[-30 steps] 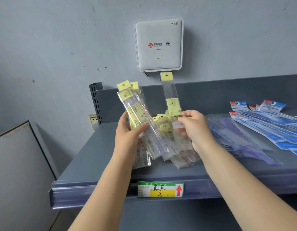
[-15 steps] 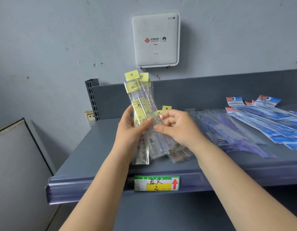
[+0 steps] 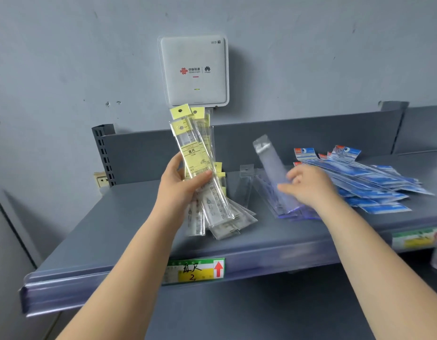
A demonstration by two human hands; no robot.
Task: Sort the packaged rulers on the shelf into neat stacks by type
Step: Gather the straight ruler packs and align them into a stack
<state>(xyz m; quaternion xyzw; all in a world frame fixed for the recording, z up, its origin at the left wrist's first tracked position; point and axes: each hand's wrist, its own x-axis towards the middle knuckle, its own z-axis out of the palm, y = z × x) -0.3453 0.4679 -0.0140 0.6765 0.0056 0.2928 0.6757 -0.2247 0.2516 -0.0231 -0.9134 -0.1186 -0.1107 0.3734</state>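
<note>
My left hand (image 3: 180, 185) grips a bundle of yellow-labelled packaged rulers (image 3: 193, 148), held upright above the grey shelf (image 3: 119, 222). More yellow-labelled rulers (image 3: 229, 222) lie fanned on the shelf under that bundle. My right hand (image 3: 308, 185) is blurred over a pile of clear purple-tinted rulers (image 3: 283, 209). Its fingers pinch the lower part of one clear packet (image 3: 269, 158), which tilts up toward the back wall. Another clear packet (image 3: 245, 182) lies between the two piles. Blue-labelled rulers (image 3: 374, 185) are spread at the right.
A white WiFi box (image 3: 194, 69) hangs on the wall just above the held bundle. A slotted upright (image 3: 103, 153) marks the shelf's left back corner. A green and yellow price label (image 3: 195, 271) sits on the front rail, and another label (image 3: 416, 239) is at the right.
My right hand left the yellow bundle, moved right to the clear purple pile and lifted one packet. My left hand raised its bundle higher.
</note>
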